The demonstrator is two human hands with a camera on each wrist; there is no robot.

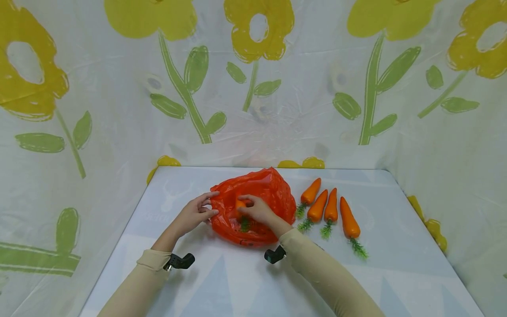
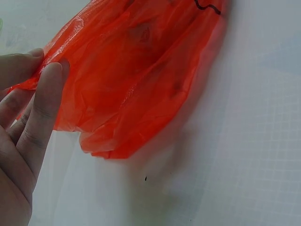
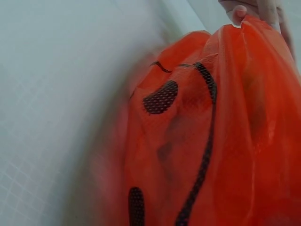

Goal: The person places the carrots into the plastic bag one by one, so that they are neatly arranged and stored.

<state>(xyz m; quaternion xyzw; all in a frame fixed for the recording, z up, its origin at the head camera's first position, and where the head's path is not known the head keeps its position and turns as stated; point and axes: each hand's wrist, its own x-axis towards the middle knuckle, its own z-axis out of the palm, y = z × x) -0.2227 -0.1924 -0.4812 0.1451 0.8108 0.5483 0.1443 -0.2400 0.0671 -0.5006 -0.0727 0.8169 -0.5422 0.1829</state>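
Observation:
A thin red plastic bag [image 1: 273, 193] lies on the table with its mouth facing the near side. My left hand [image 1: 196, 211] pinches the bag's left rim between thumb and fingers, also seen in the left wrist view, where the hand [image 2: 28, 108] is at the left edge. Inside the bag's mouth, my right hand [image 1: 259, 210] holds an orange toy carrot [image 1: 239, 208], its green leafy top pointing toward me. The right wrist view shows the outside of the bag [image 3: 188, 127] with black printed marks; the right hand's fingers are hidden there.
Several orange carrots [image 1: 350, 220] with green tops lie in a loose row right of the bag. The pale table [image 1: 222, 286] carries faint blue triangles. A flower-printed curtain [image 1: 301, 105] hangs behind and along both sides.

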